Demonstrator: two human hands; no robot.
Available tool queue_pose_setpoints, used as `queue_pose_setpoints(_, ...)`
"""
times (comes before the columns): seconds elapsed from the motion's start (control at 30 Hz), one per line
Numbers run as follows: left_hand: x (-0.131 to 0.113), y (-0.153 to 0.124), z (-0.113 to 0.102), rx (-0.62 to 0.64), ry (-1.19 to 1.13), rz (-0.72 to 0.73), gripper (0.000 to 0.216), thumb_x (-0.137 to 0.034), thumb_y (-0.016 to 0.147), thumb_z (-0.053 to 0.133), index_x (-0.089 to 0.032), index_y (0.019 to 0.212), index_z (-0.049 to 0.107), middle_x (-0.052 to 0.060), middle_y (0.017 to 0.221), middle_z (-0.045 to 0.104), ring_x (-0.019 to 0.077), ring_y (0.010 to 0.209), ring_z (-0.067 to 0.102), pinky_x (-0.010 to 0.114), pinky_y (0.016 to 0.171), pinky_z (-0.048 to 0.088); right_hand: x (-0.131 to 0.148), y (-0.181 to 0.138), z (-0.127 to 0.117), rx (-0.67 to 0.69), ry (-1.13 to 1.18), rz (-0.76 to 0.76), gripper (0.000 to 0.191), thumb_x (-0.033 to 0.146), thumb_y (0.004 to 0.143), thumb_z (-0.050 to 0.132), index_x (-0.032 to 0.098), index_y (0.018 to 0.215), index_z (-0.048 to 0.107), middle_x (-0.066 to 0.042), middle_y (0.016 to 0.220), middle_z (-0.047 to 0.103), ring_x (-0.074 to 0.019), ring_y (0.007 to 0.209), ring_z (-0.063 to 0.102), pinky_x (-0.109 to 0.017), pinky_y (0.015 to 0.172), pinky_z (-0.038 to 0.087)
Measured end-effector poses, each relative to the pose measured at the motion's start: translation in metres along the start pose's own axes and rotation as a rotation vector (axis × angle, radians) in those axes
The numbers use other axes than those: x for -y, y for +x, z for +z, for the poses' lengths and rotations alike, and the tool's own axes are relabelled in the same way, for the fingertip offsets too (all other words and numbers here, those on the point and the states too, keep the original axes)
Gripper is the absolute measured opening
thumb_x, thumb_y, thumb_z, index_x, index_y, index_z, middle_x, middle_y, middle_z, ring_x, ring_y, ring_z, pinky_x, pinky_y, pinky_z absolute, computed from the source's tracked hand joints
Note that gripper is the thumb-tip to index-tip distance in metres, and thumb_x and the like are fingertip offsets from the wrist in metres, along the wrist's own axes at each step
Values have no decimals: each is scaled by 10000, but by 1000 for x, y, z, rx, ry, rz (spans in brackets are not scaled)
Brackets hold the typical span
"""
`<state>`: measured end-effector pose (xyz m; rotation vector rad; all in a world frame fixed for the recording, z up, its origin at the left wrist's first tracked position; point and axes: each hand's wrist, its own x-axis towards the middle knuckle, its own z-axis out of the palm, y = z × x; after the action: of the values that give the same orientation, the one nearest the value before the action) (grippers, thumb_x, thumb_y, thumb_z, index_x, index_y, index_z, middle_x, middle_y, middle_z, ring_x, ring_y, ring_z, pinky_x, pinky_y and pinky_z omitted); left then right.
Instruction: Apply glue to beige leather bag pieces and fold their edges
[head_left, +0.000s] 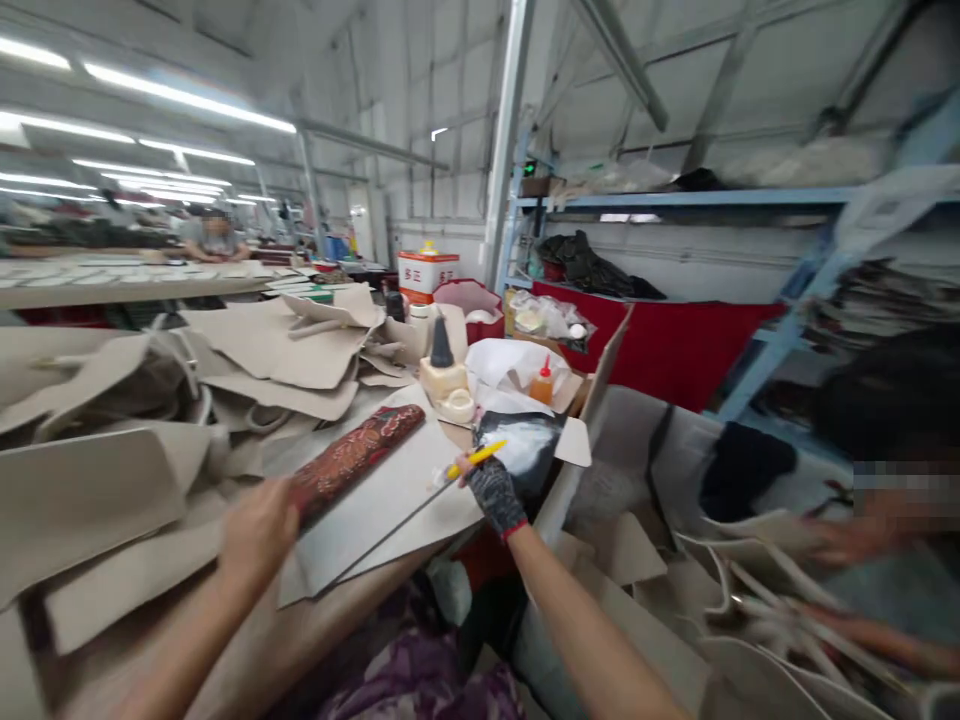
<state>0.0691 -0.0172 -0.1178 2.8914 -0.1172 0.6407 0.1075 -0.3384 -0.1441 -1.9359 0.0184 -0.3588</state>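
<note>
Both hands work at the grey sheet (390, 500): left hand (259, 530) curls shut on the near end of a red block (352, 460) lying on it, prob. to steady it, while gloved right hand (491, 490) grips a yellow-handled tool (472, 458) w/ blade tip resting on sheet.

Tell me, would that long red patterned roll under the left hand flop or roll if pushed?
The red roll looks fairly stiff: it lies straight on the grey sheet. Its rounded shape suggests it could roll sideways. The left hand resting on its end probably steadies it.
</note>
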Motion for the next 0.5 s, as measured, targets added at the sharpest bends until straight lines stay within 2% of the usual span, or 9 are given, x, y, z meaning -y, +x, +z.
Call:
queue_pose_setpoints(0.03, -8, -10, 5, 115, -18, 24, 310, -233, 847, 364, -151, 1058, 575, 117, 1030, 671, 236, 949, 612, 342, 881, 444, 6, -11, 22, 89, 75, -29, 214, 379, 796, 508, 209, 699, 594, -19, 656, 664, -163, 617, 644, -268, 627, 531)
queue_pose_setpoints(0.1, -22, -27, 20, 251, -62, 5, 348, -250, 892, 317, -177, 1127, 563, 89, 1053, 669, 203, 964, 620, 302, 874, 458, 10, -26, 50, 240, 161, -71, 146, 355, 752, 571, 219, 708, 602, -13, 685, 679, -168, 617, 648, -276, 623, 540)
queue_pose_setpoints(0.17, -30, -40, 33, 303, -69, -5, 365, -241, 906, 298, -164, 1129, 576, 100, 1053, 666, 207, 979, 615, 304, 871, 462, 6, -21, 54, 255, 104, -63, 78, 291, 704, 620, 218, 683, 605, -22, 702, 689, -176, 648, 656, -283, 662, 542)
queue_pose_setpoints(0.27, -29, -53, 39, 296, -91, 9, 358, -214, 904, 312, -163, 1121, 592, 101, 1075, 657, 209, 1006, 601, 307, 889, 455, -10, 12, 18, 72, -66, 6, 63, 213, 713, 577, 194, 653, 587, -85, 751, 694, -199, 735, 667, -318, 757, 527)
queue_pose_setpoints(0.37, -25, -53, 37, 299, -105, -23, 363, -200, 898, 316, -176, 1124, 600, 87, 1075, 660, 204, 1004, 604, 306, 893, 458, -22, 43, -23, -55, -137, 28, 108, 242, 757, 532, 169, 717, 602, -149, 847, 689, -246, 866, 656, -403, 849, 490)
queue_pose_setpoints(0.43, -23, -50, 37, 309, -118, -48, 371, -221, 900, 314, -181, 1131, 602, 84, 1087, 661, 205, 1016, 606, 309, 898, 462, -23, 48, -31, -72, -154, 16, 128, 273, 765, 542, 168, 746, 613, -137, 855, 692, -244, 876, 653, -402, 850, 489)
queue_pose_setpoints(0.5, -21, -48, 38, 306, -137, -64, 372, -262, 900, 321, -186, 1129, 604, 86, 1116, 657, 215, 1037, 605, 317, 907, 464, -20, 44, -27, -39, -149, -3, 111, 286, 758, 570, 188, 745, 621, -78, 801, 699, -203, 797, 661, -338, 784, 518)
